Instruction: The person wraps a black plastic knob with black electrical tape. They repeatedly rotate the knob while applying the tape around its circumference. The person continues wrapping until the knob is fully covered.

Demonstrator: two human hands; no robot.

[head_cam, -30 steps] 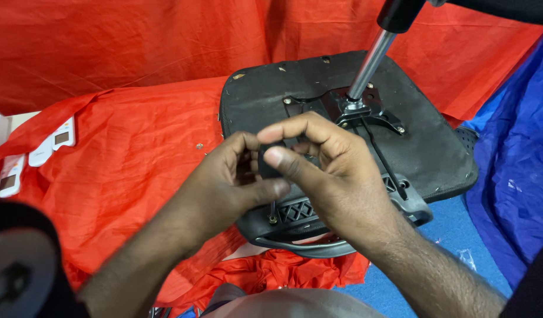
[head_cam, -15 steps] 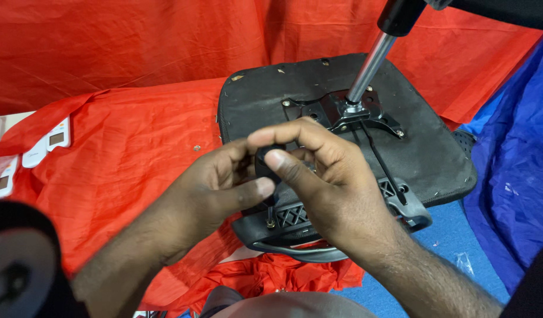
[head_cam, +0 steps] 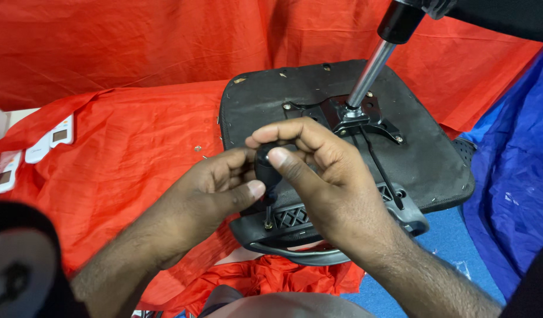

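Left hand: my left hand (head_cam: 209, 194) is curled round the black screwdriver handle (head_cam: 264, 168) from the left, thumb pressed against its lower part.
Right hand: my right hand (head_cam: 324, 176) grips the same handle from the right and above, thumb and forefinger pinched at its top.
Tool position: the handle stands roughly upright over the near edge of the upturned chair seat (head_cam: 271, 100), its thin shaft running down to a small brass-coloured screw (head_cam: 267, 224) at the black plastic lattice bracket (head_cam: 292, 217).
Seat: it lies underside up on the red cloth (head_cam: 124, 153), with the gas cylinder (head_cam: 368, 73) rising from the metal plate (head_cam: 357, 118) at the far right.
Loose bits: a few small fasteners (head_cam: 196, 148) lie on the cloth, left of the seat.
Left edge: white remote-like devices (head_cam: 30, 150) sit well apart from my hands.
Risk, slipping: if I lean the shaft off upright, I judge the tip could jump off the screw and gouge the plastic.
Risk, loss: the screw looks barely seated; it could tip out and vanish into the cloth's folds.
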